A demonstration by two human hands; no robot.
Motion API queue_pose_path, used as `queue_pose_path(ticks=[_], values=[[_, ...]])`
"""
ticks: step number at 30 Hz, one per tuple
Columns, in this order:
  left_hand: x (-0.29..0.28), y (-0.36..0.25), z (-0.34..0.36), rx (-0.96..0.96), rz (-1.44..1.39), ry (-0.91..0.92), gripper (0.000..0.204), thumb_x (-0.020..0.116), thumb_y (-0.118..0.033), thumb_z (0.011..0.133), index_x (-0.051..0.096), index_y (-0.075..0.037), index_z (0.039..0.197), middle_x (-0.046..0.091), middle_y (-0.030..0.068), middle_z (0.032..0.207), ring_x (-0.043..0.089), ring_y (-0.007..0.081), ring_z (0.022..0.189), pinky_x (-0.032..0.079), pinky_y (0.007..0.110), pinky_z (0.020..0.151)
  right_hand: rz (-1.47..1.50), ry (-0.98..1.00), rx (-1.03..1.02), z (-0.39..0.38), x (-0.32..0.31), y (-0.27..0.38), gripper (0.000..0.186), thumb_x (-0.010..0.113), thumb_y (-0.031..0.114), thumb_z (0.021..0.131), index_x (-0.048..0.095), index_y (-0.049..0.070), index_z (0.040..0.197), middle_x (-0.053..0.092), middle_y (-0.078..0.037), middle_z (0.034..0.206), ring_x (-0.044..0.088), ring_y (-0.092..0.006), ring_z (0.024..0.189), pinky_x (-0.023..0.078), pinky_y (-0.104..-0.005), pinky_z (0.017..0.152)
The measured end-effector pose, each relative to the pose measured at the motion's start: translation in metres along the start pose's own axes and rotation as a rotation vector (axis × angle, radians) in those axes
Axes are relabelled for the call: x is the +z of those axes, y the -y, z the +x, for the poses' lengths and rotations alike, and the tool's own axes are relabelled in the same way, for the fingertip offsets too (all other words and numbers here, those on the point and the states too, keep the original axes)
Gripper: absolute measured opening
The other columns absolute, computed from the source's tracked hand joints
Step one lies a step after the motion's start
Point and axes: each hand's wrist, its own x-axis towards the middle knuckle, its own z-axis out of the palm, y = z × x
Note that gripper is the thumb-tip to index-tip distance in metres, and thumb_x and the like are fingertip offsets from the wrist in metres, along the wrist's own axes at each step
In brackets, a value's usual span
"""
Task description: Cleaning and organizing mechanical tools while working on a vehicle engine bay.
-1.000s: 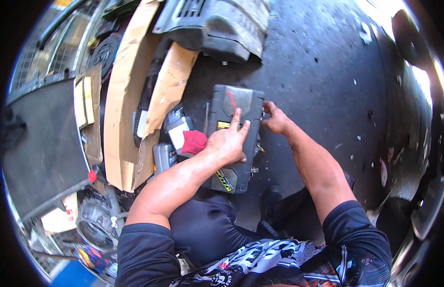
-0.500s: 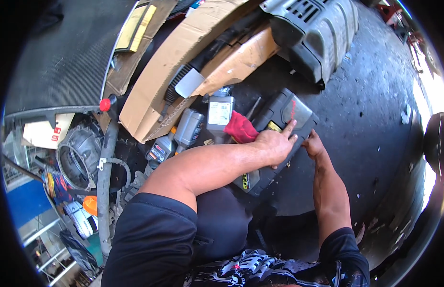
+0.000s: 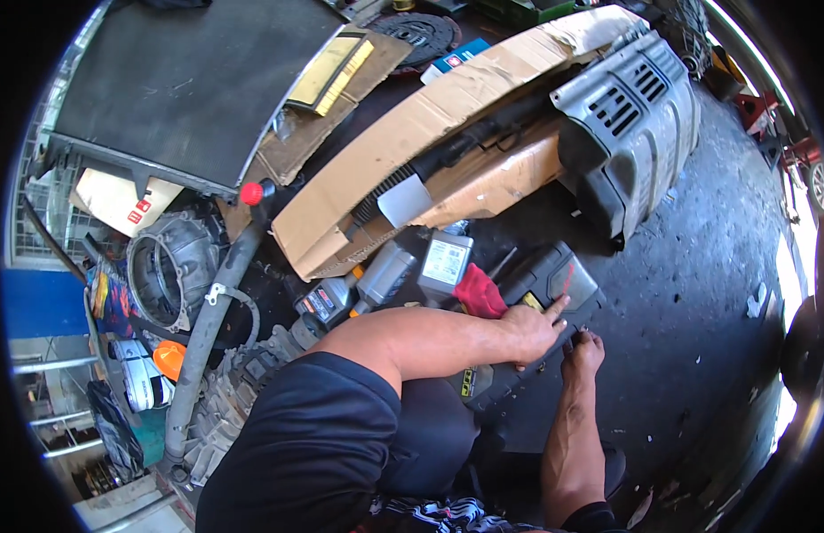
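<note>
A dark grey hard plastic tool case (image 3: 565, 277) lies on the dark floor before me, its lid down. Across its top rests my left hand (image 3: 534, 332), fingers stretched out and the thumb toward the near edge. My right hand (image 3: 585, 350) is at the case's right-hand long edge, with its fingers curled together. Whatever may be between those fingertips is too small to make out. Against the far-left side of the case, close to my left wrist, lies a crumpled red cloth (image 3: 479, 293).
Grey bottles (image 3: 446, 259) stand and lie left of the cloth. Beyond them is a long open cardboard box (image 3: 376, 182) holding a black shaft-like part. A grey vented metal cover (image 3: 629, 124) sits at the far right. Leftward are a metal bell-shaped housing (image 3: 168, 266) and a radiator (image 3: 190, 98).
The view has shifted, so the scene sits lower and farther right. My right hand has drawn slightly nearer me along the case edge, its fingers more curled. The left hand stays on the case.
</note>
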Motion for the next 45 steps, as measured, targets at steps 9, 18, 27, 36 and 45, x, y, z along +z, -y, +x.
queue_pose_path(ticks=[9,18,27,36,45], values=[[0.005,0.002,-0.005,0.008,0.051,-0.018,0.098,0.083,-0.019,0.06,0.035,-0.008,0.146,0.008,0.0284,0.155,0.069,0.0321,0.082,0.057,0.038,0.066,0.316,0.042,-0.071,-0.016,0.012,-0.009,0.012,0.055,0.013,0.092,0.056,0.002,0.098,0.06,-0.008,0.09,0.06,-0.023,0.082,0.05,-0.0374,0.077],[-0.003,0.0,-0.002,0.028,0.014,0.004,0.1,0.084,-0.021,0.061,0.034,-0.006,0.146,0.007,0.0306,0.154,0.069,0.0336,0.089,0.057,0.039,0.07,0.552,0.41,0.213,0.022,-0.007,-0.011,0.018,0.076,0.022,0.079,0.063,0.013,0.089,0.065,-0.001,0.087,0.059,-0.0176,0.08,0.047,-0.0353,0.073],[-0.004,-0.009,0.005,0.012,0.063,0.038,0.095,0.082,-0.021,0.066,0.033,-0.003,0.145,0.006,0.0332,0.153,0.069,0.0341,0.089,0.057,0.039,0.072,0.089,-0.075,-0.148,0.011,0.004,-0.026,0.023,0.064,0.024,0.092,0.059,0.005,0.103,0.064,-0.006,0.091,0.058,-0.0118,0.076,0.047,-0.027,0.061],[0.003,-0.007,0.005,0.044,0.036,0.051,0.097,0.084,-0.024,0.064,0.034,-0.004,0.145,0.008,0.0341,0.152,0.068,0.0356,0.09,0.057,0.04,0.074,0.294,0.118,0.091,-0.008,0.016,-0.034,0.059,0.037,0.049,0.1,0.051,-0.001,0.128,0.061,-0.014,0.116,0.059,-0.0269,0.105,0.046,-0.0361,0.092],[-0.01,0.001,0.008,-0.074,0.063,0.049,0.101,0.085,-0.038,0.061,0.035,-0.012,0.146,0.011,0.0243,0.155,0.06,0.0416,0.108,0.052,0.044,0.09,-1.174,0.728,0.101,-0.02,-0.038,-0.052,0.033,0.061,0.015,0.077,0.066,0.005,0.107,0.068,-0.012,0.09,0.064,-0.0237,0.079,0.05,-0.0373,0.069]])
